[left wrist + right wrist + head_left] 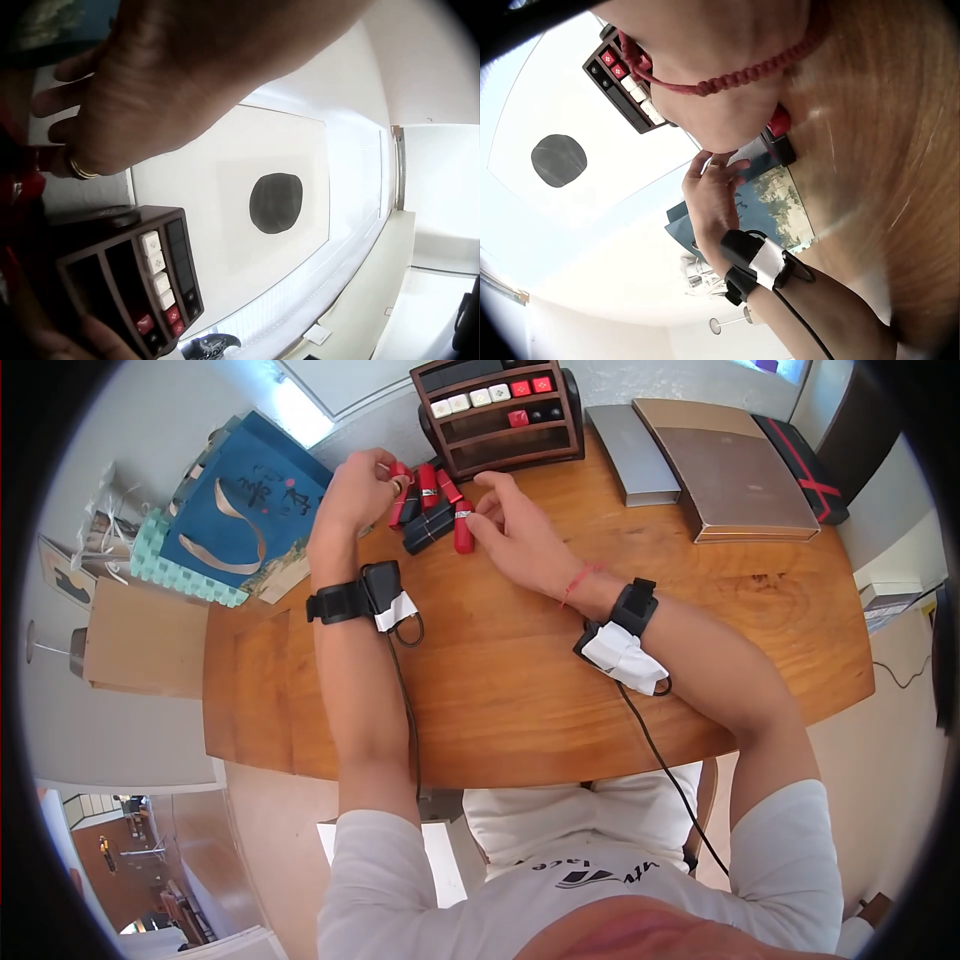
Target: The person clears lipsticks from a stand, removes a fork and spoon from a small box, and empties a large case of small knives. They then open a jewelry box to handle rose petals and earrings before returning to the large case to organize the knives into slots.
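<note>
1. This looks like a study or home office, though a workplace office cannot be ruled out.
2. A varnished wooden desk [540, 700] stands against a white wall [650, 385], with a chair [707, 800] drawn up to it.
3. Book-like cases [735, 470] and a small wooden display rack [530, 453] sit along its back.
4. A blue paper bag [225, 510] and a brown box [145, 640] crowd the left side.
5. A pale wall panel [232, 225] bears a dark disc [276, 202].

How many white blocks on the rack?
4, one row on the rack, left to right in head view: first block, second block, third block, fourth block.
</note>
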A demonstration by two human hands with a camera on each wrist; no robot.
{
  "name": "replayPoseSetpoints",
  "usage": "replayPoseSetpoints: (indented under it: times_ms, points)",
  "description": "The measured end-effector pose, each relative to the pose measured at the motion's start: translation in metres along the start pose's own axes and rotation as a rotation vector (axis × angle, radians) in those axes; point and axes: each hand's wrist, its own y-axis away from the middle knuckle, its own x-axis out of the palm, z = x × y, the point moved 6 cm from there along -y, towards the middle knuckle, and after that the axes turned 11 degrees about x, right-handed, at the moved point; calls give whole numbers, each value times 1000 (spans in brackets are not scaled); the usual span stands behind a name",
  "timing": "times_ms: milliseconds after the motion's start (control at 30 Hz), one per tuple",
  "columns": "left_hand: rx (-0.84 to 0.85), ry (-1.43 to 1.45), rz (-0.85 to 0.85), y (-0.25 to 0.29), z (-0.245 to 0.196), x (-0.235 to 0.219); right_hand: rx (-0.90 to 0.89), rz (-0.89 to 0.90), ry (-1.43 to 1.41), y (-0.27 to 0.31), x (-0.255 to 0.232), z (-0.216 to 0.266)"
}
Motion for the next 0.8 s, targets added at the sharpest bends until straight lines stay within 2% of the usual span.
replayPoseSetpoints:
  times_ms: [67,167,200,267,333,367,400,433,500,533,600,667,733,767,800]
  points:
    - [-66,-52,-64,5,-13,-10,-58,-39,-24,-1,0,-2]
    - [-128,-143,-61,6,-51,-33,-101,-40,12,-2,1,-2]
    - [-120,-149,-56,2,-54,-25,-100,-49,6,-1,1,-2]
    - [409,-48,-310,-4,-92,-17,-110,-66,-2,0,0,0]
    - [586,63,-179,-9,-125,13,-102,-20,-31,-3,4,-3]
    - [536,28,-95,-10,-129,31,-92,28,-58,-6,5,-5]
    - [554,34,-93,-9,-133,40,-93,10,-53,-7,3,-7]
    - [499,-17,-81,-12,-133,50,-160,-9,-56,-6,2,-3]
    - [416,-44,-26,-16,-140,53,-240,-54,-72,-5,-1,1]
    - [440,-47,-23,-21,-144,53,-247,-78,-72,-4,-4,2]
    - [446,-104,-4,-29,-146,56,-164,-51,58,-5,0,-1]
    - [374,-170,36,-33,-166,57,-156,-43,19,-7,2,-2]
    - [215,-341,84,-39,-179,56,-131,35,60,-13,5,-10]
    - [269,-375,-4,-41,-182,57,-139,18,55,-16,6,-16]
    - [288,-385,-2,-45,-182,63,-226,-28,73,-15,8,-17]
